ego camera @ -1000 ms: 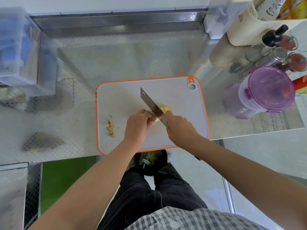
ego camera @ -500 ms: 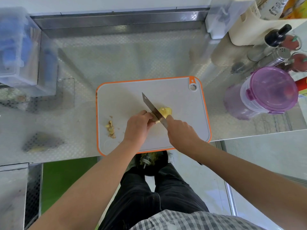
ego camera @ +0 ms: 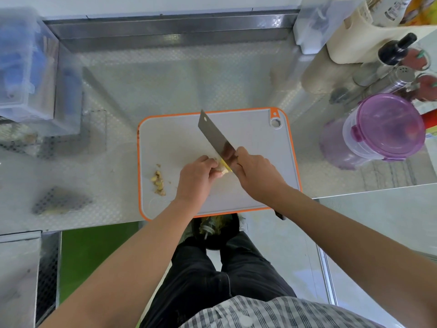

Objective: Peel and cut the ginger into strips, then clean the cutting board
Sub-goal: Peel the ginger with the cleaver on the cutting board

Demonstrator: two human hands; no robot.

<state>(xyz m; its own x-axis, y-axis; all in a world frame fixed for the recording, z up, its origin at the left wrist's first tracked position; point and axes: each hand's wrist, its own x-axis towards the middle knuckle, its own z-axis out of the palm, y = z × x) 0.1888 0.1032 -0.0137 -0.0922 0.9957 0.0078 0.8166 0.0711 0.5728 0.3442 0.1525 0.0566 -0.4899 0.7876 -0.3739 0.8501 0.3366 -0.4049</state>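
Our left hand (ego camera: 197,177) covers most of the ginger (ego camera: 222,167); we see only its yellow cut end on the board (ego camera: 255,136). That hand curls closed on the ginger. Peelings (ego camera: 159,181) lie at the board's left. Our right hand (ego camera: 256,175) grips the knife (ego camera: 214,136), handle hidden, blade against the ginger. The board's far half lies bare.

Cutting board (ego camera: 250,136) is laid on the counter (ego camera: 165,79) at its near edge. Ginger (ego camera: 221,169) is held mid-board between left hand (ego camera: 196,178) and right hand (ego camera: 256,176); knife (ego camera: 216,138) is angled across it. Peel scraps (ego camera: 159,181) are piled on the board's left. Lidded container (ego camera: 387,129) is placed right of the board, bottles (ego camera: 392,55) behind it.
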